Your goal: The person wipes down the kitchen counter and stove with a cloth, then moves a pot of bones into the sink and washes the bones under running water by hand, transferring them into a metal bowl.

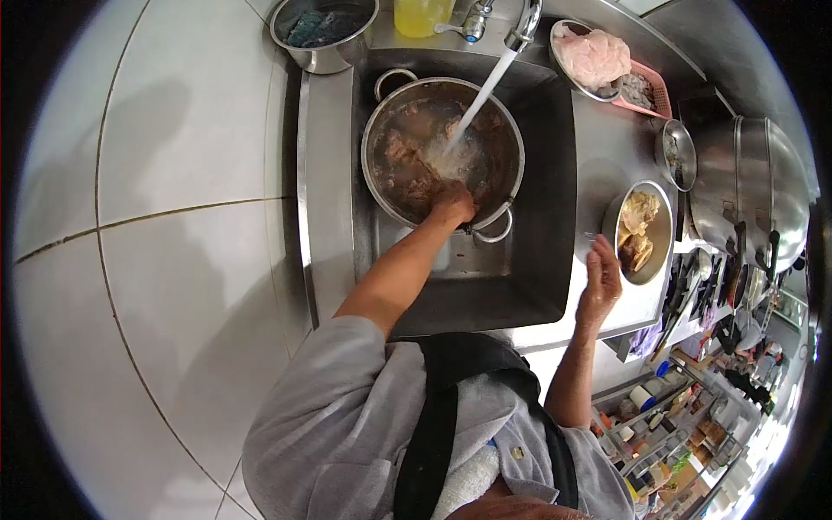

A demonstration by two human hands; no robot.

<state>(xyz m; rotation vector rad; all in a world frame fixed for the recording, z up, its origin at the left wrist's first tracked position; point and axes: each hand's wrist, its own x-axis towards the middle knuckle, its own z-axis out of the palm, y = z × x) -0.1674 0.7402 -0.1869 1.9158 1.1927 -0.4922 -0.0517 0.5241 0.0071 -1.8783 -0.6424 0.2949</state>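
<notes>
A two-handled metal pot (371, 173) stands in the sink (544, 199), holding cloudy water and brownish pieces of meat (403, 152). From the faucet (520, 39), a stream of water falls into it. My left hand (452, 204) reaches over the near rim into the pot, its fingers hidden by water and meat. To the right, my right hand (600, 282) is raised with its fingers stretched out and nothing in them. It is beside a metal bowl (663, 230) of yellowish-brown meat-like pieces (640, 225); whether it touches the rim, I cannot tell.
A metal pot with dark cloth-like contents (325, 56) and a yellow liquid container (423, 16) stand behind the sink. Pale pink meat (594, 56), a pink basket (660, 91), a small bowl (676, 156) and large steel pots (754, 191) line the right. Crowded shelves (667, 425) stand lower right.
</notes>
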